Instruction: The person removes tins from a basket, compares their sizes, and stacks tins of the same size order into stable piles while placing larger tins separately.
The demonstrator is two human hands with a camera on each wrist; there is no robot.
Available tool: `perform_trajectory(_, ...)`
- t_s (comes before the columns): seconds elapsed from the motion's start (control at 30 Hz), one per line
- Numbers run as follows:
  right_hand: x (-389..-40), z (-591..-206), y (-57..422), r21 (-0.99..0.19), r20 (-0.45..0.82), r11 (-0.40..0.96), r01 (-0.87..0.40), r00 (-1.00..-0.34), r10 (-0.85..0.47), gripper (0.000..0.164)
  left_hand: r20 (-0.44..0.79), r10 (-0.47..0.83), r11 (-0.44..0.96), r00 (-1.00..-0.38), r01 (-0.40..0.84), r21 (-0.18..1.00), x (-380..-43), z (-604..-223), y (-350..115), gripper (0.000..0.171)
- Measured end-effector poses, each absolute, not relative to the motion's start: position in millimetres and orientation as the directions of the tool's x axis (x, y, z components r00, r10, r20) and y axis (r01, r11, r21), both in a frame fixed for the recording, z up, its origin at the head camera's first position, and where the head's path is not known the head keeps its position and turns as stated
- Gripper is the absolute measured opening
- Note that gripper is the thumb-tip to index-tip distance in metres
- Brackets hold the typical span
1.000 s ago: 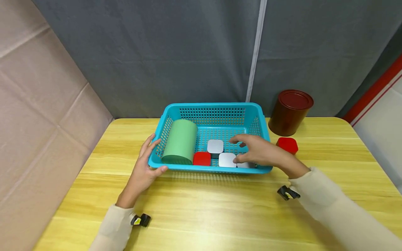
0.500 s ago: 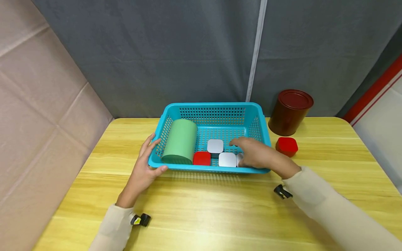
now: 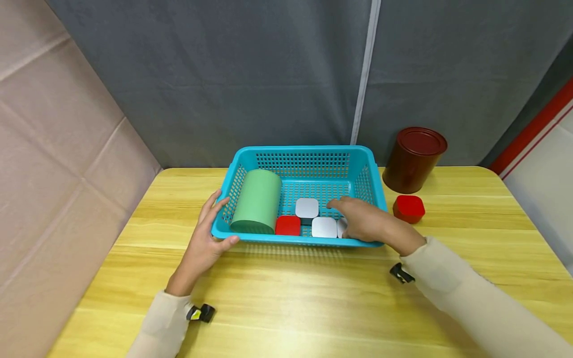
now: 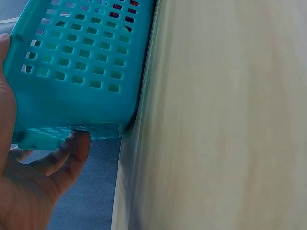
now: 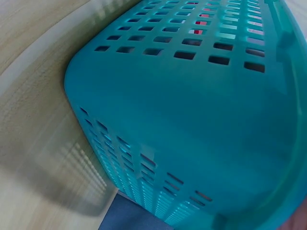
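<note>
In the head view, a turquoise plastic basket stands at the back of the table. My left hand rests at its front left corner, thumb by the front rim and fingers against the left side. The left wrist view has this hand beside the short wall. My right hand reaches over the front right corner and grips a small white-topped block, mostly covered by the hand. Left of it lie two white-topped blocks, one in front and one behind, and a red block.
A green cylinder lies in the basket's left part. Outside, to the right, stand a dark red lidded can and a red rounded block. Grey curtain hangs behind the wooden table.
My right hand has lowered onto the rightmost white-topped block and closed round it, now hiding most of it. My left hand keeps its place at the basket corner.
</note>
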State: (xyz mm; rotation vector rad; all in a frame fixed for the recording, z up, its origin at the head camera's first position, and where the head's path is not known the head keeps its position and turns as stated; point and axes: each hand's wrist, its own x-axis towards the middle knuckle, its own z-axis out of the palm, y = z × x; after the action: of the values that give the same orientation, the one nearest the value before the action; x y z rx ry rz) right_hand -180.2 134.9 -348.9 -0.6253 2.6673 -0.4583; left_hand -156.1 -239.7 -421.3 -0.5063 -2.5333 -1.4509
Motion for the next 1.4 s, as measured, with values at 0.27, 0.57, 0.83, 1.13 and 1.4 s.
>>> perform_trajectory(0.27, -181.1, -354.9, 134.0, -0.385, -0.236, 0.856, -0.344, -0.860, -0.452, 0.063, 0.317, 0.202, 0.464, -0.927, 0.376, 0.802, -156.6, -421.8, -240.1, 0.088)
perform_trajectory(0.57, -181.6, -356.8, 134.0, -0.336, -0.173, 0.847, -0.411, -0.857, -0.485, 0.066, 0.318, 0.203, 0.461, -0.926, 0.377, 0.803, -157.2, -423.0, -241.2, 0.088)
perform_trajectory(0.83, -183.4, -357.5, 134.0, -0.291, -0.186, 0.856, -0.428, -0.852, -0.490, 0.066, 0.314, 0.205, 0.466, -0.927, 0.374, 0.802, -157.4, -421.9, -240.5, 0.088)
perform_trajectory(1.13, -184.7, -358.4, 133.4, -0.300, -0.207, 0.864, -0.405, -0.856, -0.474, 0.066, 0.307, 0.202, 0.462, -0.930, 0.366, 0.808, -156.5, -421.6, -240.5, 0.089)
perform_trajectory(1.4, -180.5, -357.6, 135.0, -0.316, -0.137, 0.857, -0.406, -0.875, -0.465, 0.065, 0.304, 0.199, 0.475, -0.932, 0.363, 0.802, -156.1, -421.5, -240.1, 0.089)
